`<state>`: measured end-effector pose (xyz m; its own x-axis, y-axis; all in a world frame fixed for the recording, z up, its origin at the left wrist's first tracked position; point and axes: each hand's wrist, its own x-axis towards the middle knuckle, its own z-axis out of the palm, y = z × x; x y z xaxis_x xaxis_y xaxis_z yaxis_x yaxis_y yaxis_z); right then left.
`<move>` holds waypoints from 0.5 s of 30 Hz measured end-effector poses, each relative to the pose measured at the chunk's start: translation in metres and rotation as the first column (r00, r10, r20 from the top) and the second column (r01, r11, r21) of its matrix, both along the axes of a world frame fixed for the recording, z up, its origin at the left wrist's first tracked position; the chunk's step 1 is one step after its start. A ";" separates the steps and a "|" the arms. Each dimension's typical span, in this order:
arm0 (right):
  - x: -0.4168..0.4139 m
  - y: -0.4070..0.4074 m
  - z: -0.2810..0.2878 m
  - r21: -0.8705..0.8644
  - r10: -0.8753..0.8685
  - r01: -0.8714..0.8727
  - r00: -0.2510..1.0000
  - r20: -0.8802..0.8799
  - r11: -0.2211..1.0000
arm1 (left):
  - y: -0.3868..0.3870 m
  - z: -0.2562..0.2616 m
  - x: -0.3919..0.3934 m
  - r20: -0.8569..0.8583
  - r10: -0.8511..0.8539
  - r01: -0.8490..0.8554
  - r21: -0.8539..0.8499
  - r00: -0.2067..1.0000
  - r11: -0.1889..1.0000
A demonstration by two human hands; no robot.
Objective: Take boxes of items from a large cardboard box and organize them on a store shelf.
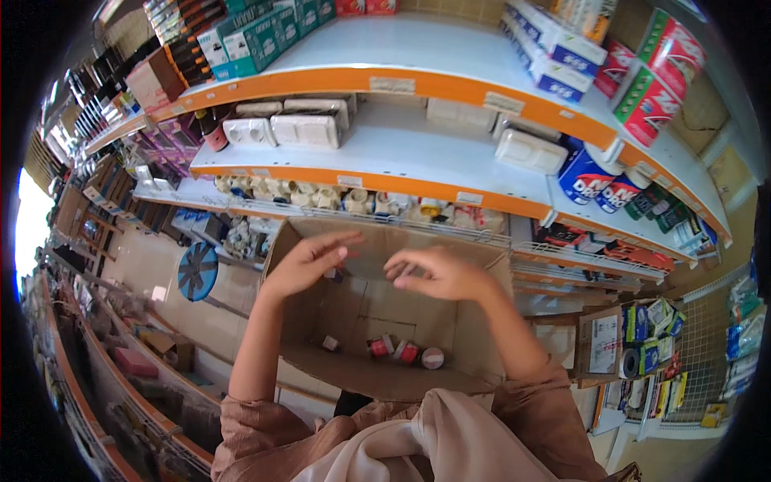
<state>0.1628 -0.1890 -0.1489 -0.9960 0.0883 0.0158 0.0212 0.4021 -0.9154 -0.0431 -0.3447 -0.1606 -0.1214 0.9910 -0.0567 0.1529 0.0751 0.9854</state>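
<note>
My left hand (310,262) is raised over the left side of a large open cardboard box (464,355), its fingers spread and holding nothing. Over the box's right half, my right hand (437,274) has loosely curled, parted fingers and also holds nothing. The two hands face each other with a gap between them. Deep in the box lie red-and-white small packages (380,346), a round pale-topped container (432,358) and a small white box (330,343). Another small item, partly hidden, sits beneath my left hand.
Beyond the box stand shelves with orange edges (446,84), holding white plastic-wrapped packs (306,131), green-and-white cartons (259,45) and blue tubs (587,175). Pale pipe fittings (358,200) fill a lower shelf. A blue round stool (198,271) is at left; a carton of packets (602,340) is at right.
</note>
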 end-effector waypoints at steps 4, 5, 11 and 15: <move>-0.052 -0.015 -0.170 0.126 0.074 -0.105 0.971 0.230 0.986 | -0.024 -0.137 -0.047 -0.386 -0.113 -0.016 -0.316 0.916 0.949; -0.061 -0.026 -0.206 0.101 0.084 -0.111 0.967 0.239 0.989 | -0.031 -0.164 -0.054 -0.468 -0.209 -0.037 -0.462 0.859 0.886; -0.098 -0.091 -0.373 0.090 -0.025 -0.020 0.884 0.468 0.996 | -0.062 -0.363 -0.078 -0.439 -0.600 0.064 -0.770 0.669 0.635; -0.137 -0.109 -0.399 0.269 -0.189 0.075 0.884 0.427 0.960 | -0.093 -0.467 -0.070 -0.155 0.129 -0.200 -0.671 0.980 0.714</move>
